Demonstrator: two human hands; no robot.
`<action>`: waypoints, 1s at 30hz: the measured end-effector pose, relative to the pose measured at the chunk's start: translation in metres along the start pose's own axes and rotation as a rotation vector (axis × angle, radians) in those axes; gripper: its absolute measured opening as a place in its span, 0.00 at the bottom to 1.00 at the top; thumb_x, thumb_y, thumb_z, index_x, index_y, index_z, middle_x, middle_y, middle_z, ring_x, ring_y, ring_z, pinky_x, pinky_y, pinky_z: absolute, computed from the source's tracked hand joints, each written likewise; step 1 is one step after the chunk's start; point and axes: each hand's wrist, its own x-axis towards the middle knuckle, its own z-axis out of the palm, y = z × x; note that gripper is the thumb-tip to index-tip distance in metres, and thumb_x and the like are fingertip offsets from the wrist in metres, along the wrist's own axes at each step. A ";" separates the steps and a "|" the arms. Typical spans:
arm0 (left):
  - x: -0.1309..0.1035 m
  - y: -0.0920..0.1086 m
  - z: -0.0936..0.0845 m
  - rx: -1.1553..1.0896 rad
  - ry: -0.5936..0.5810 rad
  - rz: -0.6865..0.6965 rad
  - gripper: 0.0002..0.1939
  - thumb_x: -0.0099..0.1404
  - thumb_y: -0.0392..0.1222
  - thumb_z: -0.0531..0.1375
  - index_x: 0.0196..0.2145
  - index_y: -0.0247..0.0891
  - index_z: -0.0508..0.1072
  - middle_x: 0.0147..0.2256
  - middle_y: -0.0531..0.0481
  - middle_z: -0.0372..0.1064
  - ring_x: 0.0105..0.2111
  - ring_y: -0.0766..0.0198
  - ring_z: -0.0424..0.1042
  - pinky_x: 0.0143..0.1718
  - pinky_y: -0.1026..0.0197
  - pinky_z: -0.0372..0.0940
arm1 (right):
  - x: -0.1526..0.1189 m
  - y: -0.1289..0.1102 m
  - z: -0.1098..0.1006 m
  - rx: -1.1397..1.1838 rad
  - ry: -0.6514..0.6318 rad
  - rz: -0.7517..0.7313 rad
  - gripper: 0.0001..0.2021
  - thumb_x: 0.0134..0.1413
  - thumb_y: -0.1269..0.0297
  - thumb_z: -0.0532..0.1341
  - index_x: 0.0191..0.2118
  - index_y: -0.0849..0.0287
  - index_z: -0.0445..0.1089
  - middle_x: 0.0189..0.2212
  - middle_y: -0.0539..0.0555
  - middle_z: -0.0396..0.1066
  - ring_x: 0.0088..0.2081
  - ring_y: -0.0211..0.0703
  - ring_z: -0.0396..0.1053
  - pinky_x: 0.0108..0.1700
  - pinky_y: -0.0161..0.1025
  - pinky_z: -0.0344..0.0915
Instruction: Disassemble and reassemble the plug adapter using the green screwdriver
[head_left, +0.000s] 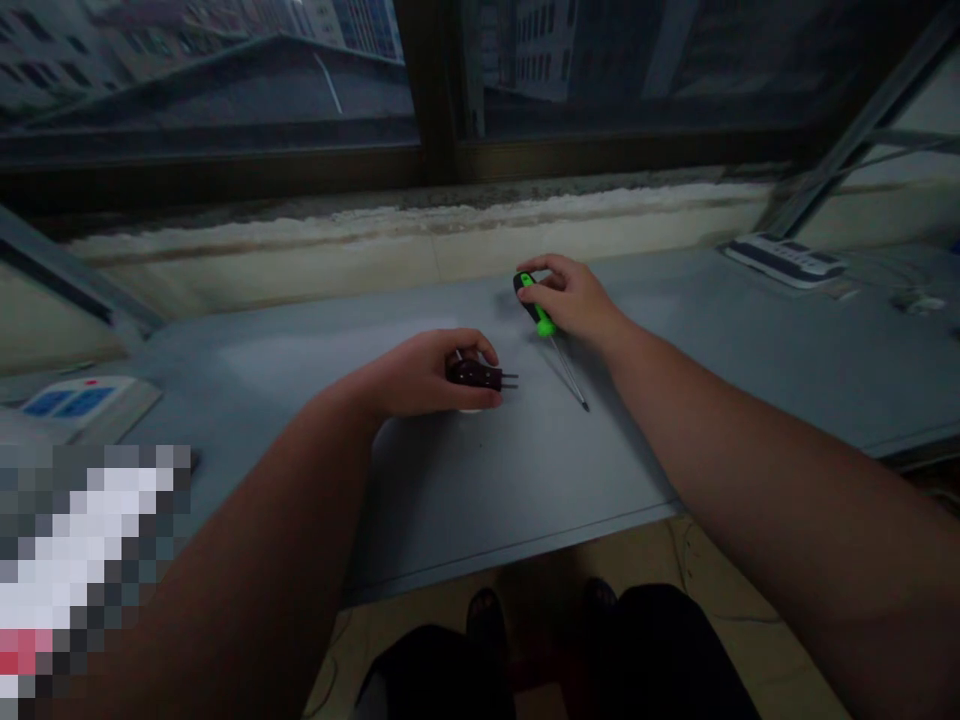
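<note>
My left hand (431,375) is closed around a dark brown electric plug (477,375), above the middle of the grey table (525,480). The plug's two metal prongs point right. A sliver of something white shows under the hand, too little to name. Farther back and to the right, my right hand (566,295) grips the black and green handle of a screwdriver (545,325) between thumb and fingers. Its metal shaft slants down toward me, and the tip is close to the tabletop; I cannot tell whether it touches.
A white power strip (787,260) with cables (915,300) lies at the table's far right. Another white power strip with blue sockets (86,400) is at the left. A wall ledge (360,265) and window run along the back. The lower left is pixelated.
</note>
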 end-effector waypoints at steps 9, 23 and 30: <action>-0.001 0.002 0.001 0.011 -0.008 0.048 0.23 0.60 0.53 0.68 0.48 0.37 0.73 0.33 0.50 0.74 0.31 0.64 0.70 0.33 0.63 0.63 | 0.001 -0.020 -0.003 0.315 0.047 -0.090 0.27 0.57 0.39 0.64 0.57 0.45 0.66 0.35 0.50 0.72 0.30 0.40 0.72 0.28 0.36 0.69; 0.005 0.006 0.010 0.133 0.053 0.209 0.15 0.63 0.50 0.66 0.44 0.38 0.79 0.32 0.50 0.76 0.33 0.63 0.72 0.36 0.62 0.62 | -0.012 -0.042 -0.021 0.092 0.282 -0.432 0.30 0.62 0.37 0.59 0.66 0.37 0.57 0.48 0.53 0.74 0.41 0.45 0.75 0.33 0.40 0.77; 0.007 0.005 0.013 0.116 0.077 0.223 0.15 0.63 0.47 0.67 0.45 0.39 0.82 0.36 0.47 0.79 0.36 0.60 0.75 0.38 0.61 0.64 | -0.025 -0.063 -0.022 0.169 0.337 -0.596 0.23 0.60 0.46 0.67 0.58 0.37 0.65 0.45 0.50 0.71 0.33 0.38 0.71 0.27 0.34 0.73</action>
